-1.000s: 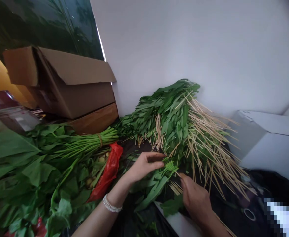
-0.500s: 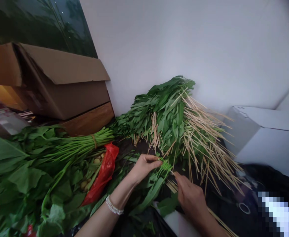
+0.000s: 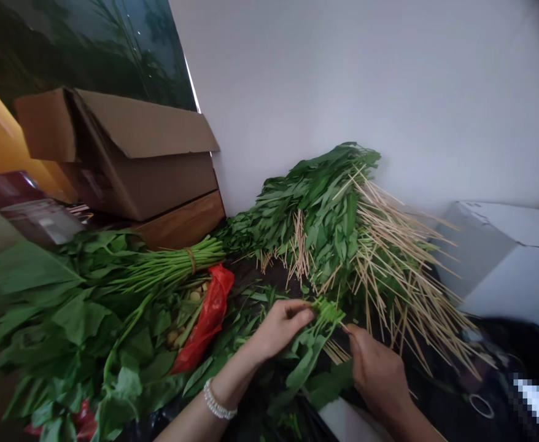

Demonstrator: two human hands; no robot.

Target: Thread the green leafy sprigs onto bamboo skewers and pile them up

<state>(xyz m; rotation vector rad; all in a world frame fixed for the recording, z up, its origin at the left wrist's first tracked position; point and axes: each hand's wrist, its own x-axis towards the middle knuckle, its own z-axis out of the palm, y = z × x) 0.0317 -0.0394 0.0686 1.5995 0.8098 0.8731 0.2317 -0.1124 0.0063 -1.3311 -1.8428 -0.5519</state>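
Note:
My left hand (image 3: 281, 328), with a pearl bracelet at the wrist, pinches leafy green stems (image 3: 328, 310) between thumb and fingers. The stems sit side by side on a thin wooden skewer, and their long leaves (image 3: 307, 361) hang down. My right hand (image 3: 376, 362) is closed round the skewer (image 3: 342, 324) on the right of the stems; most of that skewer is hidden by the hand and the greens. Behind both hands rises a pile of skewered leafy greens (image 3: 322, 212), its bare skewer ends (image 3: 407, 264) pointing right and down. Several loose skewers (image 3: 336, 351) lie between my hands.
At left lies a tied bundle of large-leaved greens (image 3: 172, 267) beside a red plastic bag (image 3: 207, 325). An open cardboard box (image 3: 150, 178) stands behind it. On the right are a white box (image 3: 513, 270) and black plastic (image 3: 527, 337). A white wall (image 3: 343, 73) closes the back.
The whole scene has shifted right in view as the camera turned left. Both hands keep their hold, and the stems between them have tilted slightly.

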